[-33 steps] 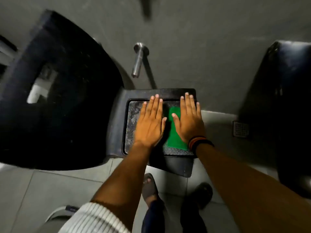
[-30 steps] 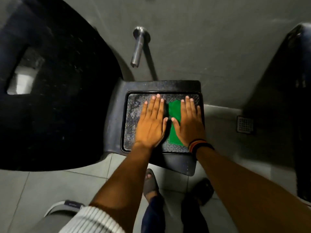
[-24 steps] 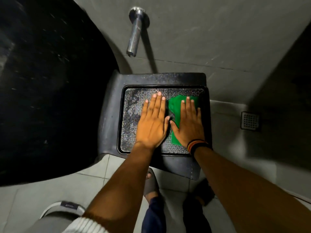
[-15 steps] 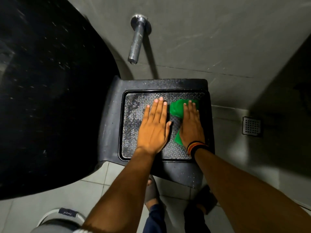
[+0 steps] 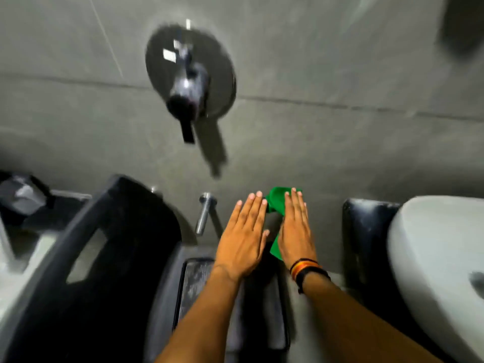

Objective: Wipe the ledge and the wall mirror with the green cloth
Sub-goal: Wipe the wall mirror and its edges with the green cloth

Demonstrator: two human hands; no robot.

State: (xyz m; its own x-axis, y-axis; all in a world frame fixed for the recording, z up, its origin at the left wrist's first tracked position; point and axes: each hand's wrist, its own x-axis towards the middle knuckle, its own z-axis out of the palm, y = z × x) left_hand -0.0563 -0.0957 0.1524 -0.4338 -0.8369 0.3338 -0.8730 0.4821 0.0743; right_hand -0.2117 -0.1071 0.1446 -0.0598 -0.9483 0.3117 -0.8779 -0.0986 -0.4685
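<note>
The green cloth (image 5: 277, 203) lies under my right hand (image 5: 296, 231), sticking out past the fingertips and below the palm. That hand is flat with its fingers together, pressing the cloth, and wears dark and orange bands at the wrist. Just to its left is my left hand (image 5: 242, 241), flat, fingers spread a little, holding nothing. Both hands are held up in front of the grey tiled wall (image 5: 340, 140), above the dark stool with the textured top (image 5: 196, 284). No mirror is in view.
A round chrome mixer valve (image 5: 190, 82) sits on the wall above, with a chrome spout (image 5: 204, 217) lower down. A large black tub (image 5: 104, 258) stands at left. At right are a white ceramic fixture (image 5: 440, 271) and a dark object (image 5: 366, 231).
The view has swung up the wall. Both hands have lifted off the stool's textured top and moved up and forward, the right one taking the green cloth with it.
</note>
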